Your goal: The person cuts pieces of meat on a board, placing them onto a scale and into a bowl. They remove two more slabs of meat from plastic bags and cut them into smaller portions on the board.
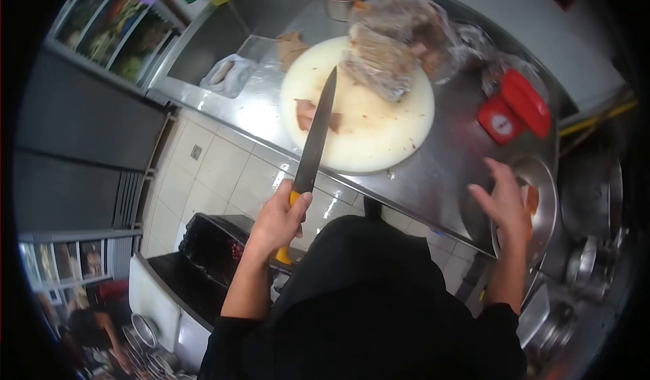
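My left hand [276,219] is wrapped round the yellow handle of a long kitchen knife [315,140]. Its blade points away from me, over the left part of a round white cutting board [399,133]. Beneath the blade lie small brownish-pink scraps of meat [305,114]. At the board's far edge rests a block of sliced meat in clear plastic wrap [381,65]. My right hand [504,204], fingers spread, is above the near side of a metal bowl [550,207]. A few orange-brown pieces [531,199] show in that bowl, partly hidden by the hand.
A red kitchen scale [502,119] stands on the steel counter [447,177]. Behind the board are more plastic bags [467,38] and a metal container of meat [336,8]. A white plastic bag [229,75] lies at left. Below left is a black-lined bin [210,241]; another person [91,327] is farther off.
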### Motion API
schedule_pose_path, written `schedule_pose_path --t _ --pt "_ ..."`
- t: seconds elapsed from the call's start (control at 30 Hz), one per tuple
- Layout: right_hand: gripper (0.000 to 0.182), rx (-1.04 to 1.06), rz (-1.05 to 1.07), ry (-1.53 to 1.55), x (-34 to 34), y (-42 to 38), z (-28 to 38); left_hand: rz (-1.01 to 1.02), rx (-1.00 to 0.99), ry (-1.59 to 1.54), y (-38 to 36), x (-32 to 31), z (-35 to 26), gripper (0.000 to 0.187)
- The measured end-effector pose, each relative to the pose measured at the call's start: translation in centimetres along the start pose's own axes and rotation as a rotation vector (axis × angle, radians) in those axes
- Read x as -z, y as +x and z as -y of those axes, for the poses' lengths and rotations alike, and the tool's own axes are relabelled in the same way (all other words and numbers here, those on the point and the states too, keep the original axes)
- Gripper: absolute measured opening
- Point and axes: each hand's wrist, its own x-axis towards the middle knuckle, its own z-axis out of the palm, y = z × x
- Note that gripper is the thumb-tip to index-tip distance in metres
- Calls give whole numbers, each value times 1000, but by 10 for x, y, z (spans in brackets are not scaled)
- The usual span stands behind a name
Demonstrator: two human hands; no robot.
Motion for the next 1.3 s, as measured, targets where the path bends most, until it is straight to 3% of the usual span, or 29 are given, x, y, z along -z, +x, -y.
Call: schedule_pose_path --t 0.13,0.2,0.27,0.4,0.53,0.67,0.8,0.9,1.03,1.1,1.17,1.23,1.3 --pt "77 454 153 107 -77 71 115 -42 73 -328 -23 25 31 31" --pt "78 435 235 68 -101 97 177 -13 100 -393 -24 30 49 29" --pt "82 284 290 -40 -119 124 233 11 148 -463 -18 25 67 25" --pt "63 419 291 -121 -165 161 282 111 181 -587 -7 12 73 18" --pt "40 297 159 10 -199 165 267 226 182 -566 -2 7 74 20" --pt "31 463 7 212 -211 151 233 276 180 -540 -6 2 61 17" --pt "35 458 -93 285 -179 141 216 283 234 -437 -24 5 10 19" --pt "40 443 -333 242 -128 145 193 399 150 -370 -20 9 -30 24" --pt "42 368 -461 251 -76 191 124 534 45 -279 25 -16 -104 23" --pt "43 373 -456 109 -67 238 78 600 -50 -290 66 -36 -137 25" --pt "48 133 -147 66 -41 291 55 595 -10 -380 99 -61 -169 27" --pt "60 -53 -42 -173 -26 337 42 556 -25 -333 106 -63 -178 29" --pt "70 10 -121 -153 -17 347 46 496 -56 -232 98 -46 -178 29"
